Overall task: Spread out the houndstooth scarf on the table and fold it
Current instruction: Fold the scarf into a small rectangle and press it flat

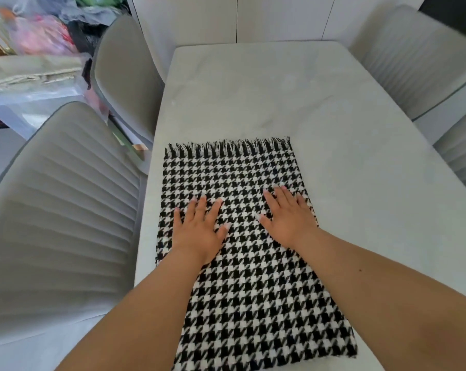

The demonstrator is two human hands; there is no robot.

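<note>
The black-and-white houndstooth scarf point(242, 277) lies flat on the pale grey table point(293, 97) as a long folded rectangle, its fringed end pointing away from me. My left hand point(199, 228) rests palm down on the scarf's left half, fingers spread. On the right half my right hand point(288, 212) presses flat in the same way, near the scarf's right edge. Neither hand grips the fabric. The near end of the scarf runs to the bottom of the view.
Grey padded chairs stand on the left point(58, 210), at the back left point(124, 70) and on the right point(414, 57). Cluttered bags and fabrics point(36, 41) sit at the far left. Bare tabletop extends beyond and to the right of the scarf.
</note>
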